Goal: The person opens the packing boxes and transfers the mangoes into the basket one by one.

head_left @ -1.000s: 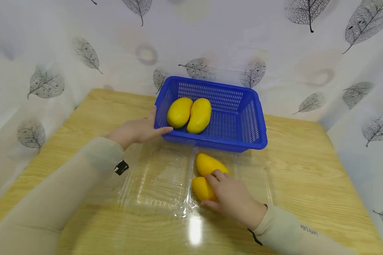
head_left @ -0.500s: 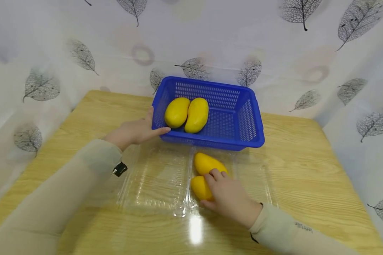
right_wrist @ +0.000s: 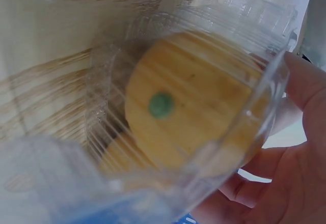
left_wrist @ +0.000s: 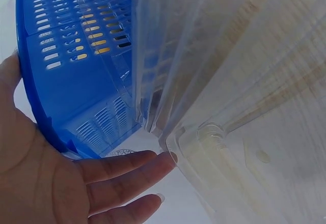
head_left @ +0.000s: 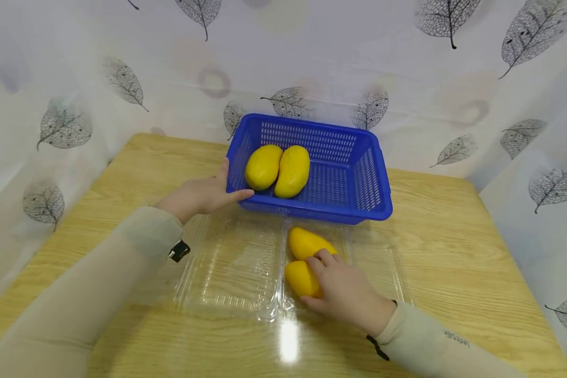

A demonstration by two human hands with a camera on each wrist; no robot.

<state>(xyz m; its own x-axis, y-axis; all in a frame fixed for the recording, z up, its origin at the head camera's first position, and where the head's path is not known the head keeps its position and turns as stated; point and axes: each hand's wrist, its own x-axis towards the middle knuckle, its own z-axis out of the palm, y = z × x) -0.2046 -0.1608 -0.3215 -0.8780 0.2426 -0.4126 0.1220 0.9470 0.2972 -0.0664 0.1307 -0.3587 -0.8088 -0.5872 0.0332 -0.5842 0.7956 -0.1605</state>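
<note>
In the head view, my left hand (head_left: pixel 198 197) rests at the near left corner of the blue plastic basket (head_left: pixel 321 212), its thumb along the front rim. The left wrist view shows the fingers (left_wrist: pixel 119 175) fairly straight beside the basket wall. Two yellow mangoes (head_left: pixel 293 170) lie side by side in the basket's left half. My right hand (head_left: pixel 349 291) grips the nearer mango (head_left: pixel 301 278) in a clear plastic clamshell box (head_left: pixel 268 314). Another mango (head_left: pixel 309 242) lies just behind it, in the same compartment. Through the plastic in the right wrist view, a mango (right_wrist: pixel 198 91) shows a green stem spot.
The clamshell lies opened flat on the wooden table (head_left: pixel 453 252), directly in front of the basket. Further clear plastic (head_left: pixel 397 268) extends to the right of the mangoes. A white curtain (head_left: pixel 340 47) with leaf prints closes off the back and sides.
</note>
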